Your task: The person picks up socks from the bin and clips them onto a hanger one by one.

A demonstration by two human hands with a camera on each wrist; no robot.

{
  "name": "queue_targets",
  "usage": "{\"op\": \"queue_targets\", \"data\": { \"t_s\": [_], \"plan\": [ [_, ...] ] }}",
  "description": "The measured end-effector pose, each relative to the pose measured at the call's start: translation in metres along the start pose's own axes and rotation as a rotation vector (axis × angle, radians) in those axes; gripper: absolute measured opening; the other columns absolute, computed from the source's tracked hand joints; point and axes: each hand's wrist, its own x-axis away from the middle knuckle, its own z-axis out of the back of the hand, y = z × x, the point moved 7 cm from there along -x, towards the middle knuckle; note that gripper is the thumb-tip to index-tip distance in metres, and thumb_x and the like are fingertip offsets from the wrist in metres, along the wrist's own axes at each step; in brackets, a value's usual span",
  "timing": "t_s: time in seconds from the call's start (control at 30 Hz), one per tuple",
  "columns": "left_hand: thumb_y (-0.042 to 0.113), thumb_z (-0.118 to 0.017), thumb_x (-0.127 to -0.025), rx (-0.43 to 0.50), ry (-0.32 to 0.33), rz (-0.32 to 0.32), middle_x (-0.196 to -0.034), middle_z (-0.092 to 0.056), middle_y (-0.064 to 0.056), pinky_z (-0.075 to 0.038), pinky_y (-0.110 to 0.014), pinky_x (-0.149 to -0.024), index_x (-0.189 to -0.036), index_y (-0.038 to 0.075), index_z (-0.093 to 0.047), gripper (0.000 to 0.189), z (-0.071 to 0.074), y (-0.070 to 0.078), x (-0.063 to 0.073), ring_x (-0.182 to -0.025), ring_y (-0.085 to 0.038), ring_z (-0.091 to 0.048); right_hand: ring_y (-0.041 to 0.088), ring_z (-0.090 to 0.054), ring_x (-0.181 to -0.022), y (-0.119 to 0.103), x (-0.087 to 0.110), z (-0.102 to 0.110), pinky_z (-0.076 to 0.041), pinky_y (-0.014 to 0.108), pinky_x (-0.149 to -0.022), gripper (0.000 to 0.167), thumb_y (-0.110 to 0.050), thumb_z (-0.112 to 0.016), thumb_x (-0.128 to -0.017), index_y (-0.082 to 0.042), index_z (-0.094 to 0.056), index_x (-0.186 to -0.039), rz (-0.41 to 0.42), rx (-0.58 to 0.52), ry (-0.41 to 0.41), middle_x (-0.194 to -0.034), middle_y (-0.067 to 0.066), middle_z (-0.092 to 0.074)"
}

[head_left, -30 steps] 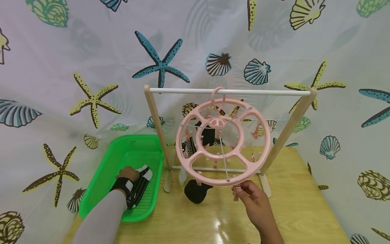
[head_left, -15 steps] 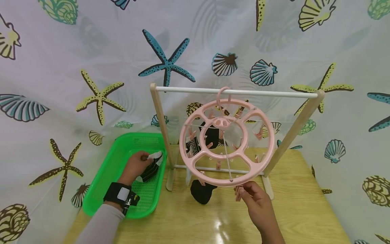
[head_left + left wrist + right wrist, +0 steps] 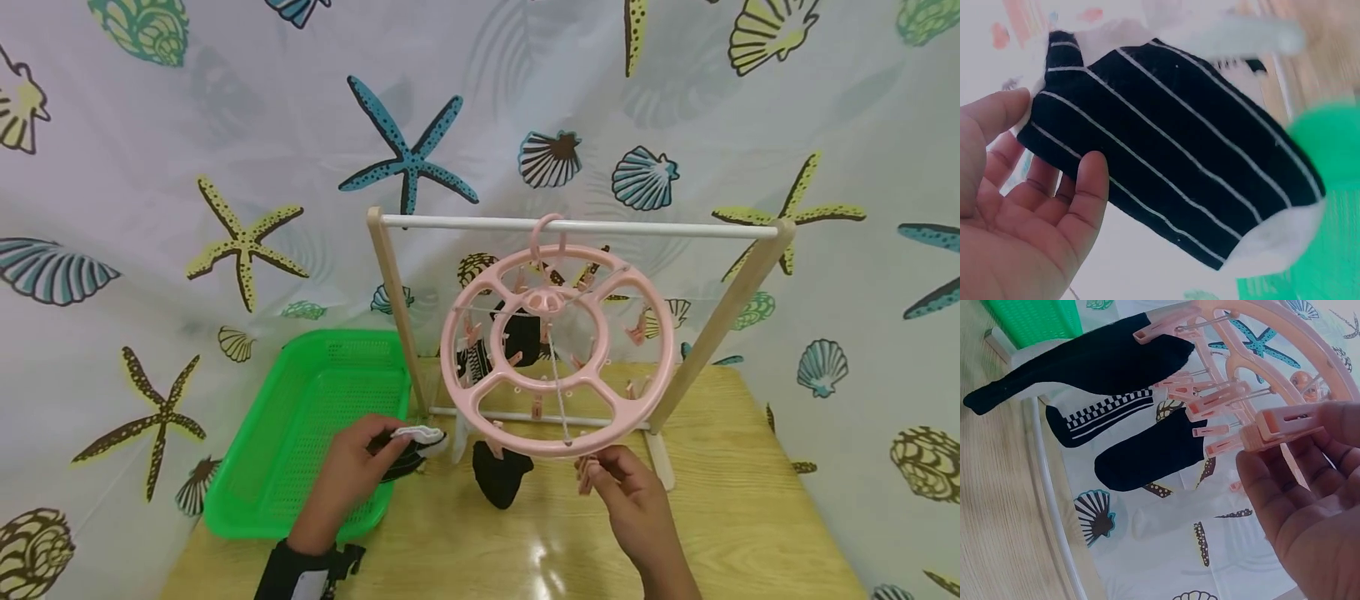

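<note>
A black sock with thin white stripes and white ends (image 3: 1160, 144) is pinched at its cuff by my left hand (image 3: 348, 475), over the right side of the green basket (image 3: 337, 396). My right hand (image 3: 637, 504) pinches a pink clothespin (image 3: 1288, 425) at the near edge of the round pink hanger (image 3: 626, 410). Below the hanger's near left edge hangs a plain black sock (image 3: 501, 477). Farther back, the right wrist view has a checked black-and-white sock (image 3: 1110, 415) and another black sock (image 3: 1154, 453) clipped up.
A white bar (image 3: 450, 222) between wooden posts (image 3: 723, 325) carries the hanger by its hook (image 3: 537, 237). Several unused pink clothespins (image 3: 636, 332) dangle from the rings. The wooden table (image 3: 720, 500) meets a shell-patterned sheet (image 3: 225, 125) behind.
My left hand has lifted the striped sock up out of the basket and carried it right, toward the hanger. My right hand keeps its pinch on the clothespin in the same place.
</note>
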Motion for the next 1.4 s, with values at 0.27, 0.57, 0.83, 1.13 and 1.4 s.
{"op": "queue_targets", "data": {
  "t_s": [0.27, 0.57, 0.83, 1.13, 1.4],
  "plan": [
    [0.018, -0.072, -0.092, 0.087, -0.216, -0.128, -0.096, -0.066, 0.01, -0.052, -0.028, -0.074, -0.099, 0.02, -0.073, 0.007, -0.064, 0.055, 0.022, -0.088, -0.008, -0.062, 0.02, -0.063, -0.077, -0.003, 0.0, 0.002, -0.054, 0.027, -0.071, 0.011, 0.011, -0.049, -0.098, 0.011, -0.059, -0.104, 0.073, -0.023, 0.027, -0.096, 0.023, -0.063],
    [0.02, -0.069, -0.096, 0.353, -0.292, -0.019, -0.097, -0.066, 0.005, -0.052, -0.025, -0.071, -0.103, 0.017, -0.074, 0.009, -0.131, 0.073, 0.035, -0.082, -0.005, -0.06, 0.023, -0.064, -0.082, -0.001, -0.001, -0.004, -0.056, 0.029, -0.07, 0.009, 0.011, -0.047, -0.099, 0.013, -0.055, -0.103, 0.058, -0.079, -0.018, -0.096, 0.027, -0.061],
    [0.02, -0.07, -0.095, 0.433, -0.27, 0.025, -0.093, -0.065, 0.006, -0.049, -0.023, -0.066, -0.101, 0.017, -0.075, 0.009, -0.155, 0.085, 0.035, -0.074, -0.004, -0.057, 0.023, -0.064, -0.084, 0.0, 0.001, -0.006, -0.056, 0.03, -0.072, 0.011, 0.011, -0.045, -0.1, 0.017, -0.053, -0.107, 0.067, -0.153, -0.041, -0.095, 0.023, -0.062],
    [0.022, -0.069, -0.095, 0.486, -0.219, -0.009, -0.093, -0.066, 0.005, -0.053, -0.023, -0.063, -0.101, 0.016, -0.076, 0.011, -0.16, 0.092, 0.03, -0.073, -0.002, -0.06, 0.018, -0.066, -0.084, 0.003, 0.0, -0.007, -0.055, 0.028, -0.066, 0.009, 0.011, -0.047, -0.099, 0.015, -0.054, -0.104, 0.031, -0.105, -0.05, -0.091, 0.014, -0.065],
    [0.021, -0.07, -0.095, 0.543, -0.198, 0.035, -0.098, -0.068, 0.0, -0.054, -0.023, -0.067, -0.104, 0.013, -0.075, 0.014, -0.161, 0.095, 0.028, -0.081, -0.006, -0.062, 0.016, -0.064, -0.081, 0.001, 0.001, -0.01, -0.054, 0.028, -0.068, 0.01, 0.012, -0.047, -0.099, 0.015, -0.054, -0.105, 0.053, -0.121, -0.061, -0.092, 0.016, -0.064]
  ]
}}
